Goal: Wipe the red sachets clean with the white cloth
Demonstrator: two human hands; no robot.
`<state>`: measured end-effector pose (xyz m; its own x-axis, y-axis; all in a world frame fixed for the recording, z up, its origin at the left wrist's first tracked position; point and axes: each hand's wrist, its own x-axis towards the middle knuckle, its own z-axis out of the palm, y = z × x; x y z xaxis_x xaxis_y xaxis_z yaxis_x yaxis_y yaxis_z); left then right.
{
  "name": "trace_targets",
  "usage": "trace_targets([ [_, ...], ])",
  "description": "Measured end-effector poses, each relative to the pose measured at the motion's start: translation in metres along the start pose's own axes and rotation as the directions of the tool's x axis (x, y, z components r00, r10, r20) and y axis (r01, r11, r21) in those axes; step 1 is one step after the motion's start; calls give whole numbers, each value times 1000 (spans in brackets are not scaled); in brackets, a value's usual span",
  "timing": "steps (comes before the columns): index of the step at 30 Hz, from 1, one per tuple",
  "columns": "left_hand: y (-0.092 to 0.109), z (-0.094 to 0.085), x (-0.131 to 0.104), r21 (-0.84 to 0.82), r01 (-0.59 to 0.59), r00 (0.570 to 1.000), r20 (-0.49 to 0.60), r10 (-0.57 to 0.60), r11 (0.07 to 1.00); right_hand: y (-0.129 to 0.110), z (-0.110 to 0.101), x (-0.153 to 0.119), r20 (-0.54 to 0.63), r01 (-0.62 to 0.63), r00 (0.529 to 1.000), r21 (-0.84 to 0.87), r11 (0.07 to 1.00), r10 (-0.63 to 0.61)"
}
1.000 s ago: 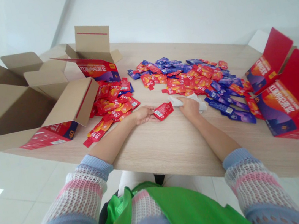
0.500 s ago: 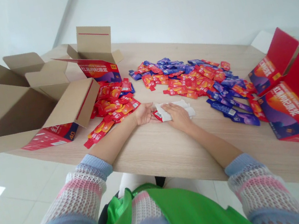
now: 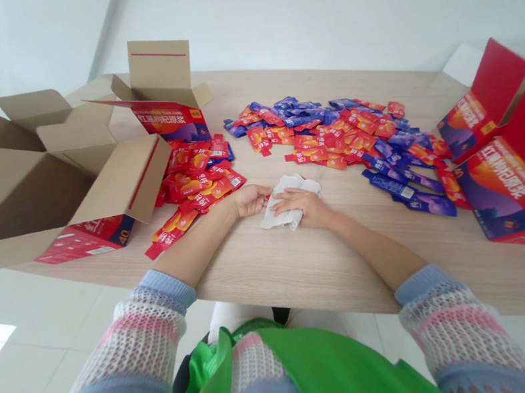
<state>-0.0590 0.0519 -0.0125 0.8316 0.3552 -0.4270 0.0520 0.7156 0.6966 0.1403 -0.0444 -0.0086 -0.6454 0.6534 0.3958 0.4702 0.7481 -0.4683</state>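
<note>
A white cloth (image 3: 290, 213) lies crumpled on the wooden table (image 3: 264, 264) between my hands. My right hand (image 3: 302, 204) rests on the cloth with its fingers spread and pressed down. At the cloth's left edge, my left hand (image 3: 251, 200) has its fingers curled round the end of a red packet (image 3: 268, 193); only a sliver of that packet shows, and the cloth hides the rest. Left of my left hand is a pile of red packets (image 3: 196, 181). Beyond both hands spreads a larger heap of red and blue packets (image 3: 333, 136).
Large open cartons stand at the left (image 3: 111, 233) and back left (image 3: 168, 121). At the right are two open red and purple boxes (image 3: 505, 191), (image 3: 470, 119), close to the heap. The table's front edge runs just before my body.
My right hand has moved slightly left with the cloth, which now covers nearly all of the red packet and is more bunched toward me. The view has shifted a little.
</note>
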Motion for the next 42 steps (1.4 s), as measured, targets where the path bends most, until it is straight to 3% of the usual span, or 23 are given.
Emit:
trace_targets([
  [7,-3,-4,2,54,-35,998,49,32,998,5,-3,-1,-25,-72,997,133,988,76],
  [13,-5,-4,-1,53,-74,994,79,70,996,8,-7,-4,4,-88,996,137,987,88],
  [18,-4,0,-3,71,-72,996,57,68,995,5,-9,-6,9,-72,997,70,995,71],
  [23,-2,5,-2,83,-35,999,14,34,996,12,-14,-11,-4,-172,985,169,971,175],
  [30,-2,4,-2,67,-33,999,-24,35,997,32,-19,-22,-119,-401,904,94,911,410],
  [37,-4,8,-3,36,-89,994,-58,91,995,39,-14,-26,-256,-474,854,-26,880,452],
  [42,-4,10,-1,26,-86,991,-104,88,996,41,-15,-26,-353,-600,776,-154,785,523],
])
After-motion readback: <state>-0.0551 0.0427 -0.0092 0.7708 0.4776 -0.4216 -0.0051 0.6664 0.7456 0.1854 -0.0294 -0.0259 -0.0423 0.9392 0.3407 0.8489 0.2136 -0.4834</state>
